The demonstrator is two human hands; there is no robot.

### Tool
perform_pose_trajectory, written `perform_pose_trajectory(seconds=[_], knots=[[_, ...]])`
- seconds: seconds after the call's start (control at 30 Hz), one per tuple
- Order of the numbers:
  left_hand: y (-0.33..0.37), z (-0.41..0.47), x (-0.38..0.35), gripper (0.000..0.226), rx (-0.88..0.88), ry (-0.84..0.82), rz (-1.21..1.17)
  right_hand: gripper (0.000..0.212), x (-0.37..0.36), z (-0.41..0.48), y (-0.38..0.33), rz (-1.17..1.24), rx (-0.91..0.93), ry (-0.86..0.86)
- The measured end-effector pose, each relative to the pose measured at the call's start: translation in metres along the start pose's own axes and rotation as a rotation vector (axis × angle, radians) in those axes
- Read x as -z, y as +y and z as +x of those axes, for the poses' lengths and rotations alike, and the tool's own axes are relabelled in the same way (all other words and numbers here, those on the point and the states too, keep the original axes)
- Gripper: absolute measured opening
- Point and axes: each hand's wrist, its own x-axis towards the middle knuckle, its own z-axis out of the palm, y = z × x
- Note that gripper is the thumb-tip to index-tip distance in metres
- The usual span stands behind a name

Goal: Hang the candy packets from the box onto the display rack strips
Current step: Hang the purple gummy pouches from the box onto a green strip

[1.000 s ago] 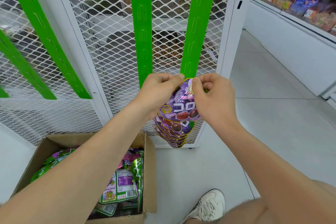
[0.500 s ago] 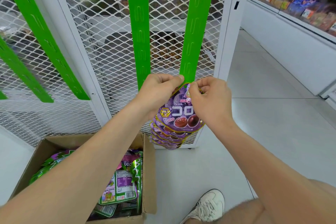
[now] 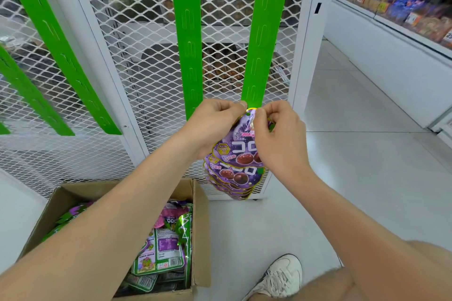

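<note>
Scene: a shop aisle seen from a head-worn camera that looks down on a person's two bare forearms, which reach forward to a white mesh display rack.
Left hand: the left hand is curled, with its thumb and forefinger pinching the top edge of a purple candy packet.
Right hand: the right hand is also curled and pinches the same top edge from the other side; its fingertips nearly meet those of the left hand.
Packet position: the packet's top sits against the right green strip, just where the strip passes behind the hands. Whether it is hooked on cannot be told.
Hung packets: more purple packets overlap in a column directly below the held one.
Other strips: a middle green strip hangs bare beside the right one; two slanted green strips show on the panel to the left.
Box: an open cardboard box stands on the floor at the lower left, under the left forearm, holding green and purple candy packets in a loose pile.
Surroundings: a white shoe is on the pale floor at the bottom; shelves of snack bags run along the upper right.
</note>
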Motion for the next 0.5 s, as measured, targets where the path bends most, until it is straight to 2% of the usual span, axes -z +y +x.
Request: perform_pose_trajectory(seconds=[0.3,0.43,0.5], knots=[[0.0036,-0.0011,-0.0051,0.042,0.014,-0.043,0.022,0.018,0.0027,0.0051,-0.0045,-0.024,-0.05,0.036],[0.0021,-0.003,-0.0033,0.075,-0.044,-0.062,0.073,0.02,0.0021,0.0056,-0.0031,-0.065,-0.045,0.025],[-0.0018,-0.002,-0.002,0.078,-0.064,-0.059,0.087,0.02,0.0015,0.0047,-0.0017,-0.093,-0.025,0.021]])
